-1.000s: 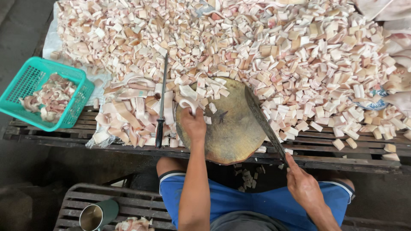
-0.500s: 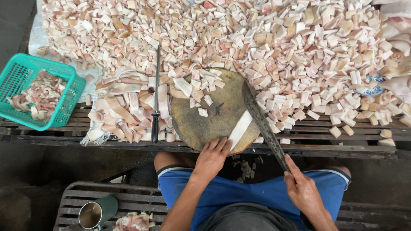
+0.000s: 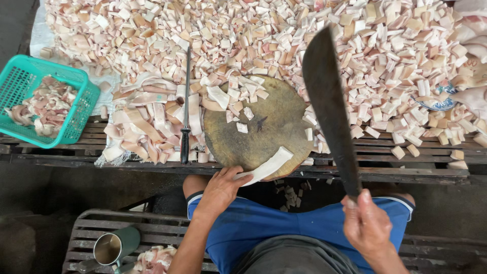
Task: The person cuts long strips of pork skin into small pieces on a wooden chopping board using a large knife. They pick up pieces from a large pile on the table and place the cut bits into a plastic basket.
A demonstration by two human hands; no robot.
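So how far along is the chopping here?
Done: a big heap of cut cubes covers the table. In hand: left hand holds a white strip on the round block, right hand raises the cleaver. Left: uncut strips and the green basket.

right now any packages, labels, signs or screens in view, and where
No signs or screens.
Sack or bag: right edge, half buried in the cut pieces, pale pink-white with faint marks.
Blue-and-white printed patch: right side among the pieces, rounded; what it belongs to can't be told.
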